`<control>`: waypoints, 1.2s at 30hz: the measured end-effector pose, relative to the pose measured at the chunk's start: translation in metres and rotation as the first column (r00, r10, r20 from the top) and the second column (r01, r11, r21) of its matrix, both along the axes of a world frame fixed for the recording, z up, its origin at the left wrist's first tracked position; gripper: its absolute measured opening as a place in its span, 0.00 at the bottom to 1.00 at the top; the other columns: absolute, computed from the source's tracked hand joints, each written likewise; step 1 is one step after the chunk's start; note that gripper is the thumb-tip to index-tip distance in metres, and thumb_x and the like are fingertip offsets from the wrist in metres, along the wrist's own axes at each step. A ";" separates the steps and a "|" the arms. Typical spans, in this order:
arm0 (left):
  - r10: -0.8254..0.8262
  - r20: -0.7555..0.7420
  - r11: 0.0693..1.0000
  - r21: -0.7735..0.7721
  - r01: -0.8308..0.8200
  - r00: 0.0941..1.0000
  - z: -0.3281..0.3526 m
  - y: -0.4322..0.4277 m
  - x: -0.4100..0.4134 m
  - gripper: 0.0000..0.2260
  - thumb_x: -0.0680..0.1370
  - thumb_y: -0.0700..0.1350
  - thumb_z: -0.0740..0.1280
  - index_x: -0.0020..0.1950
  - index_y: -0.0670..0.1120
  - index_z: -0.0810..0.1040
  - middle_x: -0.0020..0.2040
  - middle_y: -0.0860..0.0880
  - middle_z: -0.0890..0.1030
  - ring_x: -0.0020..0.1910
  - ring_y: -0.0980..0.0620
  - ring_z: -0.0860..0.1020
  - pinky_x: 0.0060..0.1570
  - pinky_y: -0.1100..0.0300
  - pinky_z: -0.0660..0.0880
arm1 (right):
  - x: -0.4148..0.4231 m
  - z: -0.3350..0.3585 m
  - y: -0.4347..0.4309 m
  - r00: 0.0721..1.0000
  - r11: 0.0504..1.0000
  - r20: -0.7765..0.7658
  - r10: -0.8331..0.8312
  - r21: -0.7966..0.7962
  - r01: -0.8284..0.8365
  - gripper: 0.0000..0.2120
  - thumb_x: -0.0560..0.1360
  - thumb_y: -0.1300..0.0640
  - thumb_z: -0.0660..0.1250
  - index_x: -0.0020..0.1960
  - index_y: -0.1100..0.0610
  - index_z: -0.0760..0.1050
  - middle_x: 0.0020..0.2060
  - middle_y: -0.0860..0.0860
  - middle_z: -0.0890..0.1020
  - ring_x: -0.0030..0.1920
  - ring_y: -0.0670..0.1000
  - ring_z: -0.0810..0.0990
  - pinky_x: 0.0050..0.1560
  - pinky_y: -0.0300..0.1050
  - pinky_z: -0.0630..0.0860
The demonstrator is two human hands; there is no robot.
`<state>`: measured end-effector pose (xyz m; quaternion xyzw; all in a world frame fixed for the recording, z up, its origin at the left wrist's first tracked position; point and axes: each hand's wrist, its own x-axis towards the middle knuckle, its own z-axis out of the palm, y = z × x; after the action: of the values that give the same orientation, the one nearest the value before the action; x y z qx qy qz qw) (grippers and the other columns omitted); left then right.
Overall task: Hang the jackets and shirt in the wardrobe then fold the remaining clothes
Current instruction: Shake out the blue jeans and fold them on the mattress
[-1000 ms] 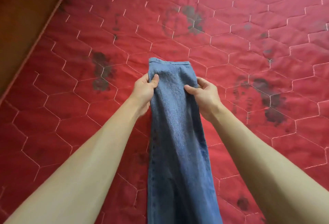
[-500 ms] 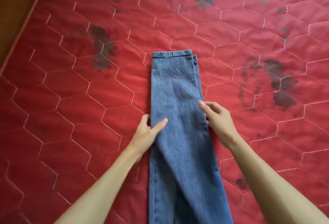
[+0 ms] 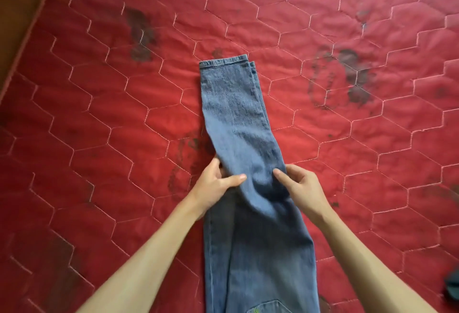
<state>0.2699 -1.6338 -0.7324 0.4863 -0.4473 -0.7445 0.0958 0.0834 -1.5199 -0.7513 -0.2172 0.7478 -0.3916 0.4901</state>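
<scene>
**Denim jeans (image 3: 238, 119) held at both side edges on a red mattress (image 3: 99, 114)**

There is 1 pair of jeans, lying lengthwise on the quilted mattress with its 2 legs stacked. The hems are at the far end and slightly offset, so a sliver of the lower leg shows along the right edge.

My left hand (image 3: 216, 186) grips the jeans' left edge partway along, thumb flat on top of the denim and fingers curled at the edge. My right hand (image 3: 304, 186) takes the jeans' right edge directly across from it, thumb on the cloth and fingers bent beside it. I cannot tell whether those fingers reach under the fabric. Between my 2 thumbs the denim bunches into a soft ridge.

Wide stretches of mattress surface, marked with dark smudges, show to the left of the jeans, to the right of them and beyond the hems. Well left of the jeans, the mattress edge meets a brown wooden surface (image 3: 17, 2). Well right of the jeans, at the picture's border, sits 1 dark thing (image 3: 452, 288), too cut off to name. At the jeans' near end, 1 pocket (image 3: 270, 307) with green stitching shows.
</scene>
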 end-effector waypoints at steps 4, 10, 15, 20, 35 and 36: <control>-0.140 -0.031 0.973 -0.189 0.131 0.990 0.007 -0.021 -0.011 0.26 0.73 0.35 0.72 0.68 0.49 0.68 0.64 0.51 0.79 0.65 0.54 0.77 0.65 0.55 0.75 | -0.010 0.023 -0.024 0.992 0.997 -0.128 -0.007 -0.074 -0.002 0.05 0.78 0.59 0.69 0.49 0.57 0.84 0.44 0.51 0.87 0.42 0.43 0.79 0.46 0.43 0.78; -0.044 0.161 0.921 -0.375 0.102 0.986 0.005 -0.038 0.008 0.37 0.74 0.51 0.69 0.80 0.56 0.56 0.73 0.52 0.73 0.66 0.50 0.78 0.67 0.46 0.73 | -0.015 0.050 -0.019 0.994 0.986 -0.092 -0.057 -0.161 0.042 0.06 0.80 0.59 0.66 0.53 0.57 0.82 0.39 0.42 0.83 0.32 0.34 0.76 0.32 0.26 0.71; -0.036 0.461 0.989 -0.111 0.098 0.887 -0.002 0.012 0.040 0.45 0.71 0.72 0.65 0.79 0.49 0.58 0.65 0.46 0.78 0.67 0.48 0.74 0.71 0.51 0.67 | 0.000 0.013 0.035 0.995 0.981 -0.064 0.070 0.186 -0.057 0.18 0.76 0.41 0.68 0.46 0.57 0.82 0.35 0.46 0.82 0.36 0.45 0.77 0.42 0.50 0.78; 0.127 0.246 0.963 0.201 -0.178 0.961 -0.009 0.075 0.075 0.45 0.60 0.73 0.74 0.70 0.52 0.69 0.61 0.49 0.82 0.56 0.47 0.83 0.57 0.51 0.79 | 0.026 0.009 0.085 0.992 0.970 0.110 0.053 0.229 -0.078 0.18 0.76 0.42 0.69 0.39 0.56 0.79 0.34 0.42 0.81 0.35 0.41 0.76 0.38 0.37 0.72; 0.093 0.477 0.951 -0.302 0.063 0.874 -0.018 -0.034 0.014 0.21 0.78 0.60 0.66 0.57 0.44 0.78 0.50 0.52 0.77 0.49 0.54 0.75 0.51 0.59 0.71 | -0.013 -0.010 -0.042 0.948 0.975 -0.290 0.132 0.209 -0.072 0.23 0.80 0.42 0.63 0.65 0.59 0.76 0.57 0.51 0.81 0.60 0.51 0.78 0.63 0.48 0.72; 0.086 0.449 0.963 -0.266 0.042 0.889 -0.017 -0.047 0.000 0.21 0.78 0.62 0.66 0.48 0.42 0.78 0.44 0.52 0.76 0.44 0.53 0.74 0.45 0.59 0.70 | -0.016 -0.012 -0.060 0.947 0.973 -0.286 0.148 0.212 -0.088 0.23 0.80 0.42 0.63 0.64 0.59 0.76 0.55 0.51 0.81 0.59 0.52 0.78 0.61 0.47 0.72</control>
<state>0.2700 -1.6811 -0.7499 0.6352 -0.5482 -0.5406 0.0614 0.0674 -1.5795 -0.7634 -0.2692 0.8340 -0.2482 0.4127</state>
